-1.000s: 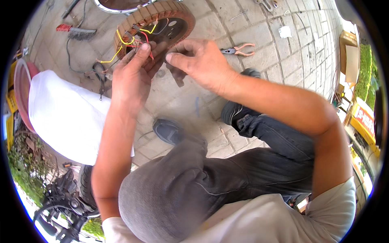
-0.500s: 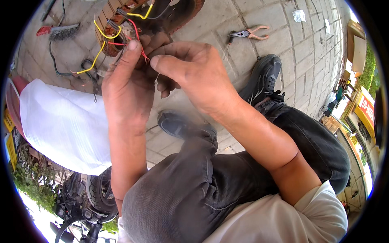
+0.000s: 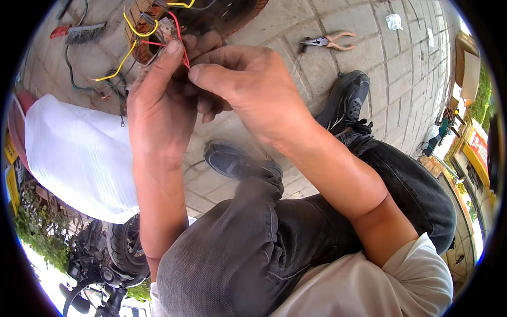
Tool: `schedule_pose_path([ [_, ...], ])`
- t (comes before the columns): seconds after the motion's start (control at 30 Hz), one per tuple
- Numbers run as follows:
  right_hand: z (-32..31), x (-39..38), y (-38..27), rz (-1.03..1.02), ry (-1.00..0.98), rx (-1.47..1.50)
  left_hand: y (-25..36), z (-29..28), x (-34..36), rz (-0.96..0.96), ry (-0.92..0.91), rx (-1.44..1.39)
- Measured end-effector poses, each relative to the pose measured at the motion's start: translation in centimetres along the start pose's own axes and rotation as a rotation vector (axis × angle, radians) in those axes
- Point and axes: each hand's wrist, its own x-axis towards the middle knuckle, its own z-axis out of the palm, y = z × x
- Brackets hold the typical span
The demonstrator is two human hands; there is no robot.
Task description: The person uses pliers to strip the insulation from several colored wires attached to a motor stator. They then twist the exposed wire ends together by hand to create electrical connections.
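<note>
Thin red wires [image 3: 178, 30] run down from a rusty, ring-shaped part [image 3: 138, 52] with coppery edges at the top. My left hand [image 3: 162, 103] is closed around them, its thumb pressing from the left. The thumb and index finger of my right hand [image 3: 248, 87] pinch the lower end of the red wires, covering their tips. Yellow wires [image 3: 120, 68] stick out loose to the left of my left thumb. Behind my fingers is a dark, rusty rim [image 3: 232, 18], partly cut off by the view. What my curled lower fingers touch is hidden.
Pliers [image 3: 330, 42] with orange handles lie on the paving at upper right. A wire brush [image 3: 84, 33] and dark cables lie at upper left. A white plastic-covered bundle [image 3: 79, 158] stands left of my forearm, a motorcycle [image 3: 108, 269] below it. My black shoe [image 3: 346, 100] rests on the paving.
Both hands have shifted slightly left and up. The frayed red wire ends, visible before beside my right thumb, are now covered by my right fingertips. The whole view has moved a little.
</note>
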Motion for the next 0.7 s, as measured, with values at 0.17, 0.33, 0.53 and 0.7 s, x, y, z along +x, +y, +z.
schedule_pose_path([
  [0.17, 0.3, 0.1, 0.1, -0.005, -0.015, -0.036, -0.3, 0.7, -0.1, 0.012, 0.083, 0.071],
  [0.33, 0.3, -0.2, 0.0, -0.006, -0.022, 0.030, -0.2, 0.7, -0.2, -0.007, 0.032, 0.083],
  [0.53, 0.1, 0.0, 0.5, -0.003, -0.049, 0.104, -0.3, -0.2, -0.2, -0.021, -0.090, 0.025],
  [0.7, -0.3, 0.2, 0.6, 0.026, -0.090, 0.192, -0.5, -0.6, -0.2, -0.064, -0.112, -0.130],
])
